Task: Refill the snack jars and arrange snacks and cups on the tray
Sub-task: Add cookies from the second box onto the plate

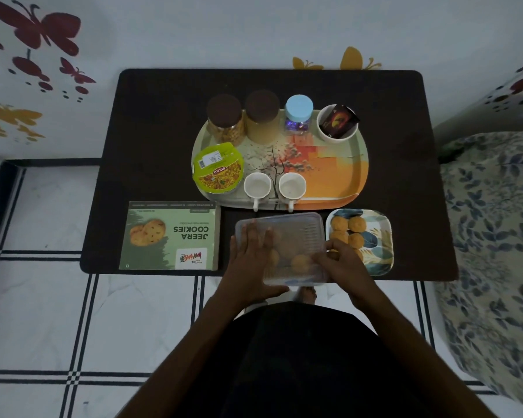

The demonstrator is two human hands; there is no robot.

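A clear plastic cookie container [296, 233] with a few cookies inside sits at the table's front edge. My left hand [251, 260] lies flat on its lid, fingers straight, thumb along the front edge. My right hand [341, 263] pinches the container's right edge with curled fingers. To the right, a small leaf-patterned plate [379, 241] holds several round cookies [356, 224]. Behind, the painted tray [335, 173] carries two brown-lidded jars [225, 120] [261, 116], a blue-lidded jar [298, 114], a white bowl [351, 132] of dark packets, a green snack pack [218, 168] and two white cups [255, 186] [292, 185].
A green Jeera Cookies box [169, 235] lies flat left of the container. All of it rests on a low dark table [151, 131] over a tiled floor. A floral-covered bed [492, 221] borders the right side; a wall with butterfly stickers stands behind.
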